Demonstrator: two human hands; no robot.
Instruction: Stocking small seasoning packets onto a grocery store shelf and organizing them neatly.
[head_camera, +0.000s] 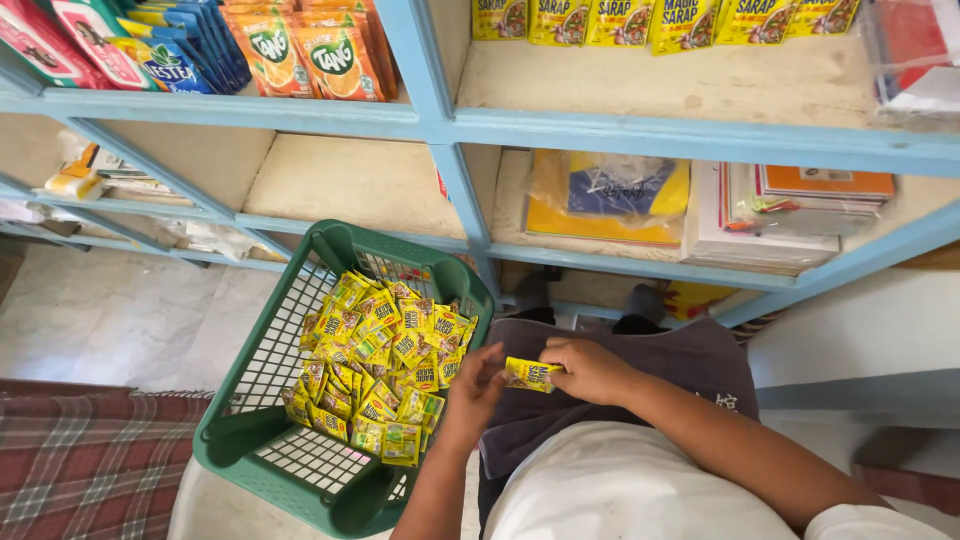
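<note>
Head view, both hands — left, right — together, pinching one yellow sachet, forearms bent inward

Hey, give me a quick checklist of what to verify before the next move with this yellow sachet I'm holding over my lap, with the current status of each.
1. Yellow sachet gripped at both ends: ok, left hand and right hand both pinch it.
2. Sachet intact: cannot tell, too small.
3. Green basket within reach: ok, beside the left hand.
4. Basket stocked: ok, a pile of yellow sachets inside.
5. Basket steady: cannot tell, its support is hidden.
6. Blue shelf ahead has room: ok, bare board shows.
</note>
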